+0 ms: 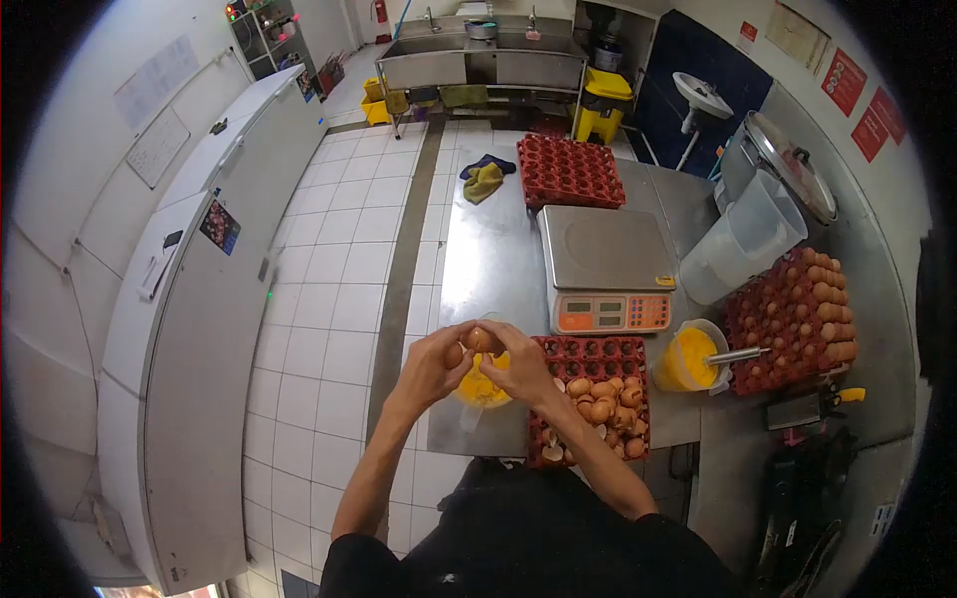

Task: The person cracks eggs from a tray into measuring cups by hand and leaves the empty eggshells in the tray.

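Note:
Above a clear container of yellow egg (482, 391), my left hand (433, 365) is closed around a brown eggshell piece (454, 355). Close beside it, my right hand (514, 365) grips another brown eggshell (480, 341) at its fingertips. Whether the two pieces belong to one egg I cannot tell. Under my right forearm lies a red tray (588, 349) heaped with broken shells (602, 407). To its right stands a jug of beaten egg (686, 361) with a metal tool (736, 355) in it.
A scale (606, 254) sits on the steel table (478, 239), with empty red trays (570, 171) behind and cloths (483, 182) nearby. At right are stacked trays of whole eggs (793, 319) and a translucent container (743, 239). A white freezer (214, 329) lines the left wall.

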Demonstrator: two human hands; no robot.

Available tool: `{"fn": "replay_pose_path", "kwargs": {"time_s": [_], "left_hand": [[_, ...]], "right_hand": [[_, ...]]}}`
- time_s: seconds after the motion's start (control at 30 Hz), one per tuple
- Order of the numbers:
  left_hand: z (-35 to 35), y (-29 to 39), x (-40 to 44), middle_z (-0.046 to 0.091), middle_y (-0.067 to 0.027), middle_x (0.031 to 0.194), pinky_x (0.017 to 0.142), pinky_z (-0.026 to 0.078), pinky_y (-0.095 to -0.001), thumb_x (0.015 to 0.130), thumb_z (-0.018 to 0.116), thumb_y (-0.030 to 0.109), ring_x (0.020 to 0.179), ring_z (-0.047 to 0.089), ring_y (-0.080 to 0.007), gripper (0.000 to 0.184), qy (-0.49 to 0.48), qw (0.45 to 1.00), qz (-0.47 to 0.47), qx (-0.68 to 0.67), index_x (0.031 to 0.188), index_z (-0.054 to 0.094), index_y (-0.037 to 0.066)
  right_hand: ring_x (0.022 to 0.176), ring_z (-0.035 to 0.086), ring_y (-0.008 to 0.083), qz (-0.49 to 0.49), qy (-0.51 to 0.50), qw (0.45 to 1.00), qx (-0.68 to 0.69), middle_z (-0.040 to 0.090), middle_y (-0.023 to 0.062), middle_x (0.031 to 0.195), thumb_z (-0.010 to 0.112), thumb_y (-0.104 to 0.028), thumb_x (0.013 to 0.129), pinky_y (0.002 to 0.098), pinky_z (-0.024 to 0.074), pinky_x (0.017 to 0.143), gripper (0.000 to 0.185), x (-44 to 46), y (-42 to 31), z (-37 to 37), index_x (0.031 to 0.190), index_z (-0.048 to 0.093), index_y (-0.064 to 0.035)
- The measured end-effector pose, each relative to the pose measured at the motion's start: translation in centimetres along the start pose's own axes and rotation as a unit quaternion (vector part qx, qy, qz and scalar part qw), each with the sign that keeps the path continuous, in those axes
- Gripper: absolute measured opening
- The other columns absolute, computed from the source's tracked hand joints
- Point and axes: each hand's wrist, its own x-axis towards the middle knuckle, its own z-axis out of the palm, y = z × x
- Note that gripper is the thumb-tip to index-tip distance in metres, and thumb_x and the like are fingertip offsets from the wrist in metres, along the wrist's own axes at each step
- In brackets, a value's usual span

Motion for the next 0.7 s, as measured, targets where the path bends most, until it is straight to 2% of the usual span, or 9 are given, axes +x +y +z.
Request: {"fn": "replay_pose_path", "kwargs": {"time_s": [0.07, 0.17, 0.23, 0.27, 0.4, 0.53, 0.6, 0.63, 0.7], "left_hand": [[0.0, -0.4, 0.0, 0.072, -0.0203, 0.112, 0.085, 0.058, -0.0406, 0.087, 0.073, 0.007, 0.097, 0.072, -0.0360, 0.043, 0.008, 1.000, 0.014, -0.004, 0.128, 0.065, 0.004], [-0.8, 0.5, 0.1, 0.072, -0.0173, 0.106, 0.080, 0.058, -0.0402, 0.086, 0.073, 0.005, 0.093, 0.072, -0.0352, 0.044, -0.002, 1.000, 0.004, 0.026, 0.130, 0.065, 0.006], [-1.1, 0.9, 0.0, 0.071, -0.0145, 0.098, 0.075, 0.057, -0.0401, 0.086, 0.073, 0.003, 0.085, 0.070, -0.0337, 0.044, -0.042, 0.996, -0.063, 0.051, 0.129, 0.066, 0.008], [-0.7, 0.7, -0.1, 0.068, -0.0135, 0.093, 0.072, 0.056, -0.0401, 0.085, 0.073, 0.002, 0.079, 0.068, -0.0325, 0.044, -0.016, 0.997, -0.011, 0.073, 0.128, 0.066, 0.009], [0.3, 1.8, -0.4, 0.069, -0.0143, 0.095, 0.073, 0.056, -0.0408, 0.084, 0.074, 0.003, 0.086, 0.070, -0.0345, 0.043, -0.027, 0.996, -0.010, 0.083, 0.126, 0.067, 0.009], [3.4, 3.1, -0.6, 0.071, -0.0160, 0.100, 0.076, 0.056, -0.0429, 0.085, 0.076, 0.007, 0.092, 0.070, -0.0378, 0.044, -0.027, 0.999, 0.021, 0.027, 0.127, 0.063, 0.008], [5.2, 5.1, -0.9, 0.071, -0.0173, 0.104, 0.079, 0.056, -0.0449, 0.087, 0.078, 0.015, 0.095, 0.071, -0.0397, 0.046, -0.095, 0.992, -0.058, -0.060, 0.127, 0.057, 0.007], [6.9, 5.3, -1.5, 0.071, -0.0173, 0.104, 0.079, 0.056, -0.0449, 0.087, 0.078, 0.015, 0.095, 0.071, -0.0397, 0.046, -0.100, 0.991, -0.058, -0.063, 0.127, 0.057, 0.007], [10.5, 5.3, -2.5, 0.072, -0.0219, 0.106, 0.081, 0.057, -0.0441, 0.087, 0.080, 0.018, 0.095, 0.072, -0.0413, 0.051, -0.140, 0.986, -0.008, -0.090, 0.128, 0.051, 0.004]], "right_hand": [[0.108, 0.066, 0.0374, -0.013, 0.006, 1.000, -0.014, 0.066, 0.0206, 0.118, 0.069, -0.006, 0.083, 0.0408, 0.0554, 0.096, 0.051, 0.2, 0.1, 0.0, 0.132, 0.059, -0.0010], [0.113, 0.066, 0.0346, -0.055, 0.018, 0.997, -0.060, 0.066, 0.0170, 0.124, 0.071, -0.003, 0.080, 0.0405, 0.0551, 0.096, 0.053, 0.0, 0.9, -0.1, 0.132, 0.061, -0.0039], [0.115, 0.064, 0.0346, -0.070, 0.019, 0.993, -0.092, 0.064, 0.0161, 0.126, 0.070, -0.002, 0.080, 0.0410, 0.0546, 0.097, 0.054, -0.1, 0.9, -0.5, 0.133, 0.060, -0.0052], [0.117, 0.062, 0.0346, -0.094, 0.013, 0.988, -0.118, 0.063, 0.0152, 0.128, 0.070, -0.001, 0.081, 0.0414, 0.0542, 0.098, 0.055, -0.4, 1.0, -0.7, 0.135, 0.060, -0.0066], [0.115, 0.063, 0.0370, -0.102, 0.000, 0.985, -0.136, 0.058, 0.0172, 0.130, 0.067, 0.001, 0.084, 0.0429, 0.0534, 0.100, 0.058, -1.6, 1.7, -1.7, 0.140, 0.054, -0.0068], [0.115, 0.063, 0.0340, 0.010, -0.011, 0.998, -0.063, 0.062, 0.0143, 0.125, 0.069, -0.003, 0.085, 0.0400, 0.0560, 0.092, 0.054, -4.7, 0.2, -4.6, 0.138, 0.060, -0.0123], [0.113, 0.063, 0.0330, 0.061, -0.025, 0.997, -0.044, 0.063, 0.0139, 0.123, 0.071, -0.005, 0.087, 0.0386, 0.0568, 0.088, 0.053, -6.9, -1.1, -7.6, 0.138, 0.060, -0.0132], [0.109, 0.065, 0.0315, 0.097, -0.053, 0.993, -0.051, 0.062, 0.0143, 0.123, 0.072, -0.008, 0.088, 0.0381, 0.0576, 0.087, 0.055, -8.2, -1.8, -9.3, 0.141, 0.058, -0.0125], [0.106, 0.067, 0.0300, 0.137, -0.078, 0.986, -0.057, 0.062, 0.0148, 0.122, 0.074, -0.011, 0.090, 0.0376, 0.0584, 0.086, 0.057, -11.3, -2.0, -12.0, 0.144, 0.056, -0.0117]]}}
